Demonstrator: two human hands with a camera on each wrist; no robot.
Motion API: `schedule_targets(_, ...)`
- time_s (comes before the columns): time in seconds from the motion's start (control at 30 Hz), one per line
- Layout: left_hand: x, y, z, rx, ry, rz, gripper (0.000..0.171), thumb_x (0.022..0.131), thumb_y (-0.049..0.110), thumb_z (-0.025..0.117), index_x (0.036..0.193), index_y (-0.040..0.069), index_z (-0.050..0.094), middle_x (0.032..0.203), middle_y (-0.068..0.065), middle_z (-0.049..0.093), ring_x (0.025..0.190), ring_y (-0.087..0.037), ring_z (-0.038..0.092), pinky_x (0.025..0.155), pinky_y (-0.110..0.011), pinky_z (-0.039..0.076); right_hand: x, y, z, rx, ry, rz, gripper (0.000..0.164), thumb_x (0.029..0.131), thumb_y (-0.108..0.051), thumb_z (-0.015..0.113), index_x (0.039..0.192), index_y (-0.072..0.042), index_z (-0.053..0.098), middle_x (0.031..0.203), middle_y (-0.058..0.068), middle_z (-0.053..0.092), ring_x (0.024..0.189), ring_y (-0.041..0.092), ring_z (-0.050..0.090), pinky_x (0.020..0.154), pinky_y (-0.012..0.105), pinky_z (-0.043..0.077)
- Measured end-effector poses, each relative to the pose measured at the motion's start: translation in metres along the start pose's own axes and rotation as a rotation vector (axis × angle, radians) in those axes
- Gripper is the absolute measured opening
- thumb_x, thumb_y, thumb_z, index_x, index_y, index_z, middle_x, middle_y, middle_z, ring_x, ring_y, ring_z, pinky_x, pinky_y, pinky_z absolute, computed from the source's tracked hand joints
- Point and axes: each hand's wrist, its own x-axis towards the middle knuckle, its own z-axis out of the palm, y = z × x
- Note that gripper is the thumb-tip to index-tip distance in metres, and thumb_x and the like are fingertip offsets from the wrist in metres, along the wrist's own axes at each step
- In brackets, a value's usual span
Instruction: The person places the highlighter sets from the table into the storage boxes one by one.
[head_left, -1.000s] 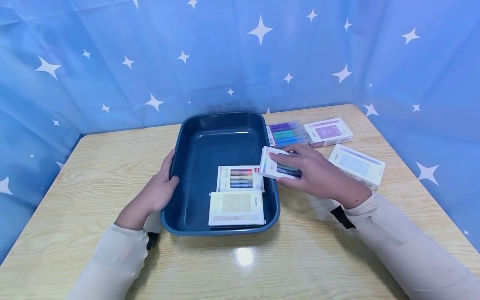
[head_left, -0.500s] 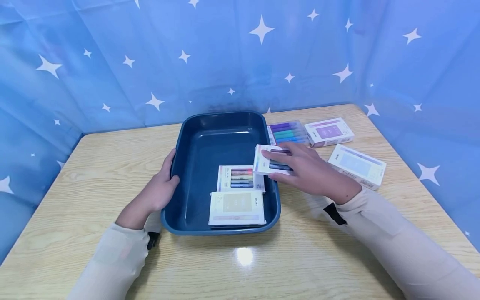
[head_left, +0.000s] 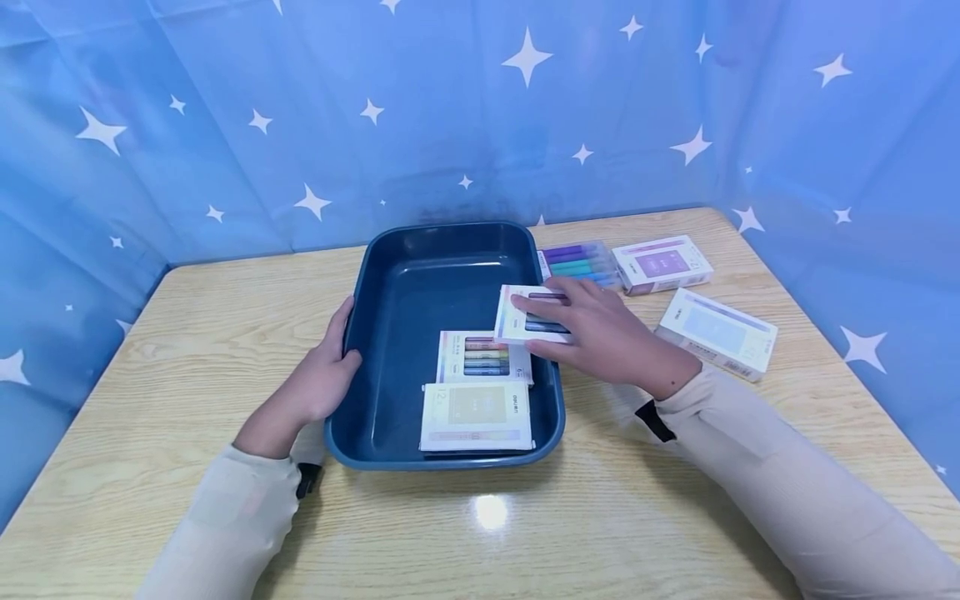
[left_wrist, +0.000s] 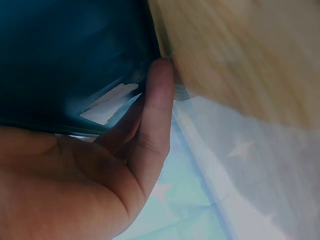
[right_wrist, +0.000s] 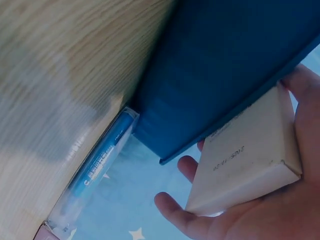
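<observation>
A dark blue rectangular tray (head_left: 420, 300) lies on the wooden table. My left hand (head_left: 318, 379) grips its left side, thumb over the rim, fingers against the outer wall (left_wrist: 160, 110). With my right hand (head_left: 600, 337) I hold a white windowed pen box (head_left: 507, 327) by its edges, over the tray's right rim; dark barrels show through its window. From below, the right wrist view shows the box's plain underside (right_wrist: 240, 155) close beside the tray wall. Inside the tray lie another windowed pen box (head_left: 450, 358) with multicoloured barrels and, nearer me, a white and beige box (head_left: 476, 417).
Beyond my right hand, a clear case of purple, green and blue pens (head_left: 577, 260) lies beside the tray. A white and purple box (head_left: 663, 262) and a white and pale blue box (head_left: 720, 329) rest further right. A blue star-patterned curtain (head_left: 420, 125) hangs behind the table.
My right hand has moved left with the held pen box, from the tray's right edge to further over its inside. My left hand stays on the tray's left side.
</observation>
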Motion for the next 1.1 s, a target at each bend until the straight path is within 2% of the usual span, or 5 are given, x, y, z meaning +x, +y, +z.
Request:
schedule_targets(0.33,0.001,-0.001,0.001,-0.001,0.003,0.003,0.071,0.105,0.019,0.027,0.158,0.034,-0.017,0.159,-0.032,0.024,0.108,-0.045,0.066,0.067,-0.042,0.061,0.014,-0.001,0.005,-0.08,0.07,-0.047,0.065,0.092,-0.056,0.063,0.151,-0.034,0.045,0.156,0.014,0.04,0.142,0.038,0.037,0.114,0.063,0.03)
schedule_targets(0.63,0.0,0.0,0.0,0.004,0.005,-0.001,0.071,0.105,0.019,0.027,0.159,0.034,-0.017,0.159,-0.032,0.024,0.108,-0.045,0.066,0.069,-0.044,0.06,0.026,-0.003,0.005,-0.128,0.104,-0.096,0.063,0.092,-0.056,0.063,0.149,-0.033,0.048,0.151,0.015,0.045,0.139,0.037,0.041,0.114,0.061,0.032)
schedule_targets(0.87,0.0,0.0,0.001,0.007,0.003,-0.002,0.071,0.105,0.019,0.027,0.158,0.034,-0.017,0.159,-0.032,0.024,0.108,-0.046,0.066,0.067,-0.043,0.061,0.034,-0.005,0.003,-0.14,0.064,-0.079,0.064,0.092,-0.056,0.063,0.15,-0.036,0.045,0.152,0.014,0.045,0.141,0.035,0.038,0.119,0.059,0.026)
schedule_targets(1.1,0.0,0.0,0.001,0.01,0.003,0.001,0.071,0.105,0.019,0.027,0.159,0.033,-0.017,0.16,-0.032,0.024,0.11,-0.047,0.065,0.069,-0.044,0.061,0.041,-0.005,0.004,-0.135,0.068,-0.075,0.063,0.092,-0.056,0.063,0.15,-0.036,0.046,0.151,0.013,0.046,0.14,0.034,0.037,0.121,0.057,0.022)
